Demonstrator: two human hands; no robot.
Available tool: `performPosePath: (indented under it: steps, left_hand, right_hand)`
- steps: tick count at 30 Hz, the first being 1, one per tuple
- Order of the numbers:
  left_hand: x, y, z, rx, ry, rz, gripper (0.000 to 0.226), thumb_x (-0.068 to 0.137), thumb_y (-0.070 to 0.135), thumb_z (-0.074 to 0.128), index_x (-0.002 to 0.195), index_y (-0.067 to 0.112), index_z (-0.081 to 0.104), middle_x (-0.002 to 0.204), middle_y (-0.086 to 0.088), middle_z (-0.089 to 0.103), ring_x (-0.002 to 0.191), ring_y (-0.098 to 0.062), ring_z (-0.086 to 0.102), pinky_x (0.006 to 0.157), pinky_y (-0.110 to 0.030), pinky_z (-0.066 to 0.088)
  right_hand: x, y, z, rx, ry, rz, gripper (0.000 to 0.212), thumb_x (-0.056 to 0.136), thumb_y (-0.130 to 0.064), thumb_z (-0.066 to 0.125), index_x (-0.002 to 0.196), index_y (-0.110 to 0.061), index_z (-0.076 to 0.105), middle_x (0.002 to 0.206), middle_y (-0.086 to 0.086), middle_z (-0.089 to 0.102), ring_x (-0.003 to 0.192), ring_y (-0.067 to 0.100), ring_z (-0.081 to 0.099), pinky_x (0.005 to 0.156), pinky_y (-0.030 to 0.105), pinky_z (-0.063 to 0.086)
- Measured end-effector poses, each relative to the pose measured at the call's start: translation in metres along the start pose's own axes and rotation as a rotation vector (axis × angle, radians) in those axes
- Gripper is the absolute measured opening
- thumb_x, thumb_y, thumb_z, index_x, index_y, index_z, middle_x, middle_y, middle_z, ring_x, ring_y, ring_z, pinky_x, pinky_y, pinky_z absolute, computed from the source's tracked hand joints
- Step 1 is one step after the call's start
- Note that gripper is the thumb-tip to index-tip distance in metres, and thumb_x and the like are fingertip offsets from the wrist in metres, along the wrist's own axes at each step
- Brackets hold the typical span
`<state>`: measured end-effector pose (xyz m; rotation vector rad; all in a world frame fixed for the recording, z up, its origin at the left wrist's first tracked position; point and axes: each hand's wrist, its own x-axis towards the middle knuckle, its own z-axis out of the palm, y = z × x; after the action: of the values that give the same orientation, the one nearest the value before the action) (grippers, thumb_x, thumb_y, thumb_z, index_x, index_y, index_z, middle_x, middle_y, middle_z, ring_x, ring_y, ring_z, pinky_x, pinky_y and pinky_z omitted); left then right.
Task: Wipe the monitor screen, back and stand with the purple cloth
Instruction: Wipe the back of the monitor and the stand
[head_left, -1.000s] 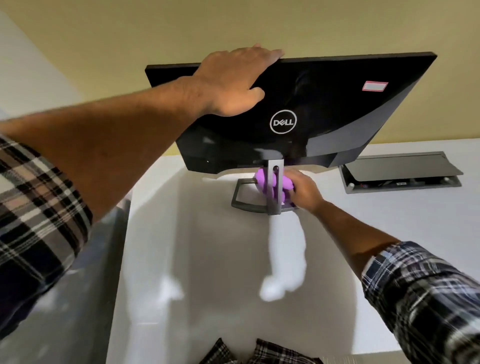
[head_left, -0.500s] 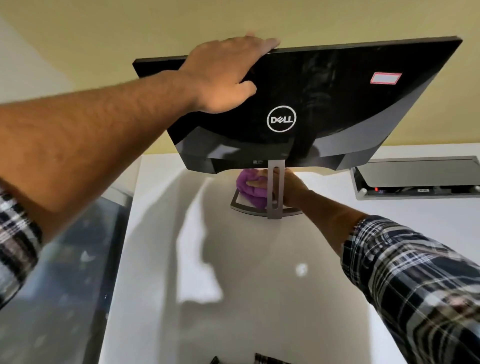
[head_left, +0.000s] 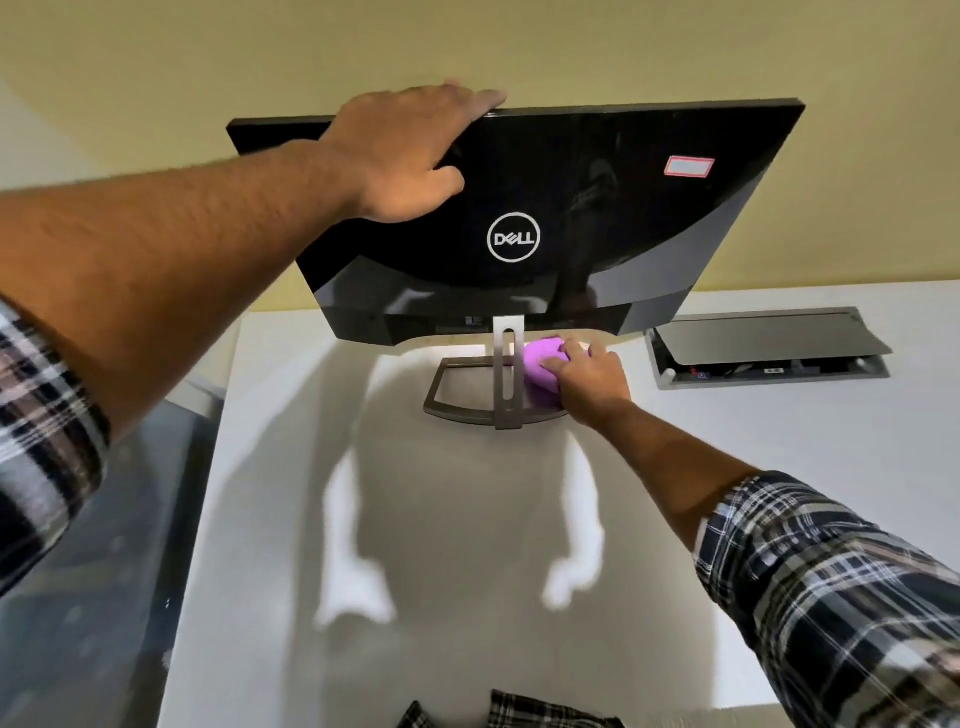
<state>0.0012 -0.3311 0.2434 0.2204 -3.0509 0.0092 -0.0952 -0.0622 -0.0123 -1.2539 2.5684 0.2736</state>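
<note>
R hand (head_left: 589, 382) grips the cloth (head_left: 540, 371), fingers curled over the bunched purple wad, pressing it down on the stand (head_left: 506, 384) base, right half. Cloth sits just left of the knuckles, touching the upright post on its right side. So the work lies leftward and slightly away from the R hand: post first, then the base's left half beyond it.

Key relation: the post's long axis runs vertical, up into the monitor (head_left: 597, 208) underside; the base frame runs side to side across the desk (head_left: 441, 519). Post stands between the cloth and the unwiped-looking left half, so reaching that side prob. means going round the post, front or behind, not straight across. R hand is the nearer one by far; L is well apart, up top.

L hand (head_left: 405, 150) lies flat on the back panel near the top edge, fingers straight and draped over the rim, thumb spread on the glossy back, steadying it w/o curling round anything. Screen faces away, not visible.

Beyond: open cable box (head_left: 769, 353) sunk in the desk, right of the stand, apart from the R hand.
</note>
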Motion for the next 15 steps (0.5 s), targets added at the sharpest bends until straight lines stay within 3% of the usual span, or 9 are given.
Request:
performPosePath:
  steps: [2, 6, 10, 13, 15]
  left_hand:
    - [0.000, 0.000, -0.001, 0.001, -0.015, -0.003, 0.076, 0.097, 0.034, 0.054, 0.158, 0.036, 0.010, 0.165, -0.004, 0.027, 0.151, -0.023, 0.026, 0.114, -0.054, 0.035]
    - [-0.003, 0.002, -0.003, 0.000, -0.017, 0.014, 0.076, 0.096, 0.035, 0.055, 0.158, 0.035, 0.011, 0.163, -0.002, 0.031, 0.149, -0.025, 0.031, 0.110, -0.055, 0.040]
    - [-0.006, 0.003, -0.006, 0.002, -0.003, 0.033, 0.076, 0.095, 0.035, 0.054, 0.158, 0.034, 0.012, 0.163, -0.002, 0.031, 0.150, -0.023, 0.030, 0.110, -0.053, 0.040]
    - [-0.007, 0.002, -0.007, 0.000, 0.003, 0.029, 0.076, 0.095, 0.034, 0.055, 0.158, 0.034, 0.013, 0.161, -0.002, 0.034, 0.147, -0.024, 0.034, 0.107, -0.053, 0.042]
    - [-0.006, 0.002, -0.008, 0.002, 0.004, 0.038, 0.076, 0.095, 0.034, 0.055, 0.158, 0.033, 0.013, 0.161, -0.002, 0.034, 0.148, -0.024, 0.034, 0.107, -0.053, 0.042]
  right_hand:
    - [-0.012, -0.010, -0.004, 0.003, -0.043, 0.110, 0.056, 0.095, -0.036, 0.072, 0.147, -0.031, 0.053, 0.153, 0.012, 0.047, 0.130, 0.038, 0.051, 0.105, 0.042, 0.047]
    - [-0.028, -0.010, -0.022, 0.218, -0.075, 0.359, 0.038, 0.095, -0.039, 0.065, 0.128, -0.019, 0.066, 0.127, 0.009, 0.065, 0.113, 0.034, 0.063, 0.093, 0.040, 0.052]
    - [-0.045, 0.010, -0.039, 0.341, -0.135, 0.396, 0.031, 0.102, -0.039, 0.051, 0.110, -0.013, 0.066, 0.108, 0.010, 0.071, 0.094, 0.029, 0.064, 0.079, 0.037, 0.049]
    - [-0.052, 0.015, -0.039, 0.478, 0.047, 0.416, 0.028, 0.100, -0.028, 0.053, 0.119, -0.016, 0.069, 0.108, 0.009, 0.066, 0.095, 0.033, 0.062, 0.080, 0.039, 0.049]
    - [-0.053, 0.007, -0.037, 0.544, 0.083, 0.398, 0.046, 0.093, -0.019, 0.058, 0.138, -0.023, 0.063, 0.122, 0.015, 0.061, 0.107, 0.042, 0.062, 0.090, 0.046, 0.053]
